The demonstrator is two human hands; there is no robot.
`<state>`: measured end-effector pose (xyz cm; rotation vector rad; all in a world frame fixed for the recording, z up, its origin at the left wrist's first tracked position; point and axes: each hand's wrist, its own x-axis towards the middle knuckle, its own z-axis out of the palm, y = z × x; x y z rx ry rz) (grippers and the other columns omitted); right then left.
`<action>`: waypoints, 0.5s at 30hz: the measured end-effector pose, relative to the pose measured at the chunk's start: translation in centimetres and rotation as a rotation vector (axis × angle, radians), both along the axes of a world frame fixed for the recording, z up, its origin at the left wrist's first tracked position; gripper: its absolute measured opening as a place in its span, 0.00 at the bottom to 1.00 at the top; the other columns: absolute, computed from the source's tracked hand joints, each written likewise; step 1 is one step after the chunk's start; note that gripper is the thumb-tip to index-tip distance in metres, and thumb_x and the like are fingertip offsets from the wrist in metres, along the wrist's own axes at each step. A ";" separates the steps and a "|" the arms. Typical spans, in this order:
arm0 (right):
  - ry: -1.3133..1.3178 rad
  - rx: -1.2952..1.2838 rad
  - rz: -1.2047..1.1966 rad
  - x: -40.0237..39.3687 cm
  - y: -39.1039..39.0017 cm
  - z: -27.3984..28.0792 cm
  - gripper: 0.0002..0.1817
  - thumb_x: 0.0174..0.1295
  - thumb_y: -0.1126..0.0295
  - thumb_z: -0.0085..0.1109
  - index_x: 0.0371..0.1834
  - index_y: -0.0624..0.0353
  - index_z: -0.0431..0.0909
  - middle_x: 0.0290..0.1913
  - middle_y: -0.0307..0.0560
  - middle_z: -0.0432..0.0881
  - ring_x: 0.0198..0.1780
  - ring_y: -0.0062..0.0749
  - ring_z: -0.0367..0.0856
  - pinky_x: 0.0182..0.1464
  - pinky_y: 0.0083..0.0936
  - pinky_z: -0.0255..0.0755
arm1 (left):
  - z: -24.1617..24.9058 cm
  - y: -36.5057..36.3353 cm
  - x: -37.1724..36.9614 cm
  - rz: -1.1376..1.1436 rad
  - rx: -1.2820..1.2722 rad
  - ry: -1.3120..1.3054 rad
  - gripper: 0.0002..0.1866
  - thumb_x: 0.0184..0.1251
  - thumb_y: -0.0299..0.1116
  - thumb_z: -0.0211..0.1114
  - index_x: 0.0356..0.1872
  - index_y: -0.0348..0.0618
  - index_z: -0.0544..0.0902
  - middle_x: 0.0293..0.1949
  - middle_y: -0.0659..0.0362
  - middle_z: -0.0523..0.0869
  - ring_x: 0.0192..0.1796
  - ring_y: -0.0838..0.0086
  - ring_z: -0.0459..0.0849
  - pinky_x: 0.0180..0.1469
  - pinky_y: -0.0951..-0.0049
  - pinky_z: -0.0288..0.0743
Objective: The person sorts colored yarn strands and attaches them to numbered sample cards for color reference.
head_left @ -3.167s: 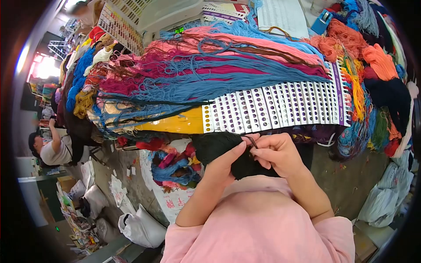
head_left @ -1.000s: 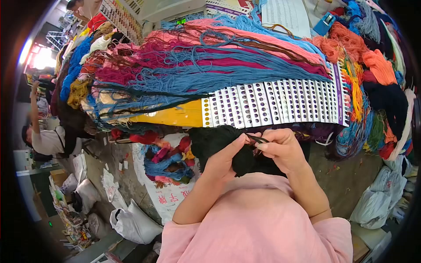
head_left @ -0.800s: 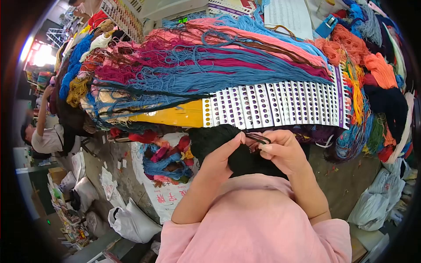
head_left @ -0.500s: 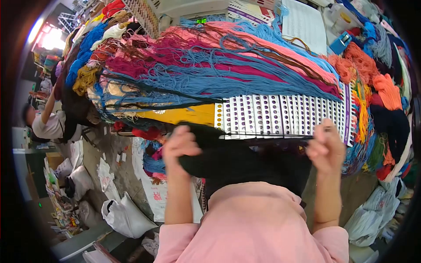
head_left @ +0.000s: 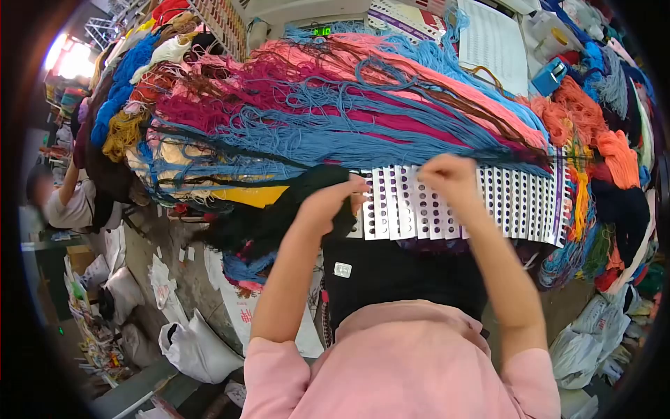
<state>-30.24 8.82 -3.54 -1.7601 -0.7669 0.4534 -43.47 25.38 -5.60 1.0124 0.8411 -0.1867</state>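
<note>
My left hand (head_left: 329,207) is closed around a bundle of black yarn (head_left: 269,220) that hangs down past the table's front edge. In front of me lie white punched cards (head_left: 398,209), overlapping in a row, with lines of dark round holes. Over these cards my right hand (head_left: 450,180) is held with its fingers pinched together; what they hold, if anything, is too small to make out. Just behind the cards stretch long strands of blue yarn (head_left: 328,143), with dark threads across their right end. Magenta yarn (head_left: 209,105) and pink yarn (head_left: 335,52) lie further back.
Coral yarn (head_left: 618,157) and other coloured hanks crowd the right side. A blue tape dispenser (head_left: 549,77) and a printed sheet (head_left: 492,45) stand at the back. White sacks (head_left: 199,349) lie on the floor at left. Another person (head_left: 70,202) is at the far left.
Both hands have moved forward over the cards, and my right hand has come left. The black yarn has swung left, away from my lap. Dark threads now show across the blue yarn's right end.
</note>
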 end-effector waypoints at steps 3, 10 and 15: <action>-0.224 -0.090 -0.077 -3.2 3.7 -3.1 0.03 0.37 0.76 0.55 0.18 0.62 0.74 0.22 0.44 0.72 0.28 0.39 0.70 0.31 0.29 0.63 | 0.3 -0.8 2.5 -0.346 0.288 0.292 0.16 0.53 0.45 0.53 0.27 0.42 0.77 0.24 0.63 0.75 0.28 0.82 0.68 0.32 0.81 0.61; -0.527 -0.229 0.025 -4.2 3.4 -3.2 0.16 0.37 0.71 0.54 0.33 0.63 0.71 0.33 0.49 0.69 0.33 0.42 0.67 0.37 0.34 0.58 | -0.6 -0.1 1.6 -0.291 0.117 0.084 0.12 0.55 0.40 0.51 0.22 0.43 0.75 0.16 0.66 0.70 0.21 0.84 0.66 0.24 0.84 0.57; -0.583 -0.302 0.086 -5.0 3.1 -2.1 0.22 0.33 0.65 0.56 0.36 0.63 0.71 0.38 0.49 0.68 0.35 0.41 0.67 0.39 0.34 0.59 | -2.6 -0.5 1.8 -0.190 -0.062 0.041 0.14 0.57 0.42 0.50 0.20 0.45 0.75 0.15 0.67 0.68 0.20 0.85 0.63 0.24 0.85 0.55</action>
